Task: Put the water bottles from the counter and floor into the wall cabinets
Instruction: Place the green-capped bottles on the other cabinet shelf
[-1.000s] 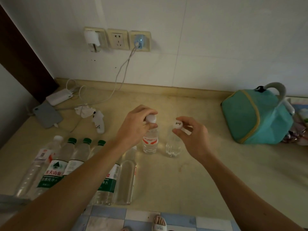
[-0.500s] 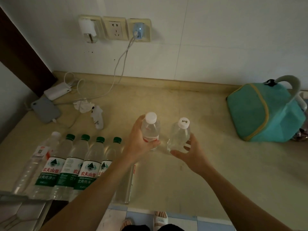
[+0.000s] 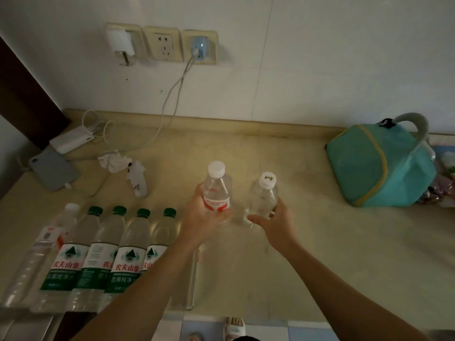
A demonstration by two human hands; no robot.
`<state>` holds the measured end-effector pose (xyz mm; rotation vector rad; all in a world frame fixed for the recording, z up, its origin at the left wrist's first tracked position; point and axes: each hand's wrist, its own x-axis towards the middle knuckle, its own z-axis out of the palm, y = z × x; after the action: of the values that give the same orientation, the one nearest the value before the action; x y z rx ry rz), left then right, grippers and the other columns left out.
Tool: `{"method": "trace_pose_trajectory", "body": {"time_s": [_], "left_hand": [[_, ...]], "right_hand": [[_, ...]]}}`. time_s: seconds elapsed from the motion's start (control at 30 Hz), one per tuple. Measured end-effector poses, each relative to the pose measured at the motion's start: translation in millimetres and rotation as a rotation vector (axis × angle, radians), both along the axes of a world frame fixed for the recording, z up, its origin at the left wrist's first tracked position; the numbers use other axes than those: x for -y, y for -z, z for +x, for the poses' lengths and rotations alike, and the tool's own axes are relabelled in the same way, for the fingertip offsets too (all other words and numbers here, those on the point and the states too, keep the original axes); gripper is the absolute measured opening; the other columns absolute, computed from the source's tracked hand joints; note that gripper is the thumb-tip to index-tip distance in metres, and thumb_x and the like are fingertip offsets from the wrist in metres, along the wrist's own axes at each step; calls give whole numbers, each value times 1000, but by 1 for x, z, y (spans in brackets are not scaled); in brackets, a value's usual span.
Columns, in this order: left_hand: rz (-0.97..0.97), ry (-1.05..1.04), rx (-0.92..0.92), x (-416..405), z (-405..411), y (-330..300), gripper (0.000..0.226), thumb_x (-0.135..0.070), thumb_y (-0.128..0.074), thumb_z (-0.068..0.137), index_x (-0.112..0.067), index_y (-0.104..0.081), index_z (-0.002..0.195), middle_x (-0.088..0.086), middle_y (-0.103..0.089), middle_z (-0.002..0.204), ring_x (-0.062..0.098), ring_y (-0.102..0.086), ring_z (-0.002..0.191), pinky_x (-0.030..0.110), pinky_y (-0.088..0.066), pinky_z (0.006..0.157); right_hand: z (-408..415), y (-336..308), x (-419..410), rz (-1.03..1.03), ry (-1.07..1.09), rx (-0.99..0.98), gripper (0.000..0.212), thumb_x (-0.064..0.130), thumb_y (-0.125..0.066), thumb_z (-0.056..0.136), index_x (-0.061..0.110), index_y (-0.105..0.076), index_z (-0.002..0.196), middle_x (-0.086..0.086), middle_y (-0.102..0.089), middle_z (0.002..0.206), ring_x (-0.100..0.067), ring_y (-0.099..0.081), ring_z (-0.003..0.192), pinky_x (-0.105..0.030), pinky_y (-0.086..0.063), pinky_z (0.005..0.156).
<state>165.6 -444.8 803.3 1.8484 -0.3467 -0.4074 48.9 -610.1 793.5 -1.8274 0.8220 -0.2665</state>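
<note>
My left hand grips a small clear bottle with a red label and white cap around its lower body, upright over the beige counter. My right hand holds a second small clear bottle with a white cap from below and the right side. To the left, several large green-capped bottles and one white-capped bottle lie side by side on the counter. Another clear bottle lies partly hidden under my left forearm.
A teal bag with a grey handle sits at the right. At back left lie a phone, a white power bank, cables, crumpled tissue and a small white spray bottle. Wall sockets are above. Floor tiles and a sandal show below.
Both hands moved from the caps down to the bodies of the two small bottles and lifted them slightly toward me. The view has tilted up a little.
</note>
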Motion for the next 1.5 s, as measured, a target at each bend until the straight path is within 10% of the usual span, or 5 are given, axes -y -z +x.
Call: {"method": "trace_pose_trajectory", "body": {"time_s": [0.53,0.83,1.0,1.3,1.5], "left_hand": [[-555,216,524,-13,33,-299,88,-21,-94,64,-30,-40,132,-34,-62,107,-8,-64,100,8,-52,78],[-784,252,742,-7,8,-467,82,-30,-90,67,-34,-41,132,-26,-61,117,-2,-62,108,34,-53,99],[-850,253,785,10,6,-528,78,-33,-90,65,-32,-50,132,-22,-66,112,-6,-64,101,12,-56,78],[-747,167,723,71,27,-608,51,-29,-86,72,-33,-57,113,-17,-64,100,0,-61,87,22,-46,69],[-662,88,709,113,40,-615,60,-27,-86,73,-29,-55,124,-17,-61,100,2,-59,84,42,-51,88]], "right_hand": [[1,-306,-42,-321,164,647,49,30,-85,76,23,-63,119,13,-74,106,-3,-69,98,-30,-56,84],[-20,-478,-46,-544,232,937,49,35,-85,76,28,-62,118,16,-72,104,2,-67,95,-18,-53,75],[-32,-543,-26,-580,196,997,37,27,-83,78,33,-63,108,22,-72,95,3,-69,89,-13,-53,62],[-34,-613,50,-477,187,881,33,19,-81,80,23,-63,108,5,-72,102,-12,-68,92,-32,-57,77],[-23,-630,96,-508,160,779,24,18,-80,81,34,-65,90,12,-72,81,-9,-69,71,-16,-51,44]]}}
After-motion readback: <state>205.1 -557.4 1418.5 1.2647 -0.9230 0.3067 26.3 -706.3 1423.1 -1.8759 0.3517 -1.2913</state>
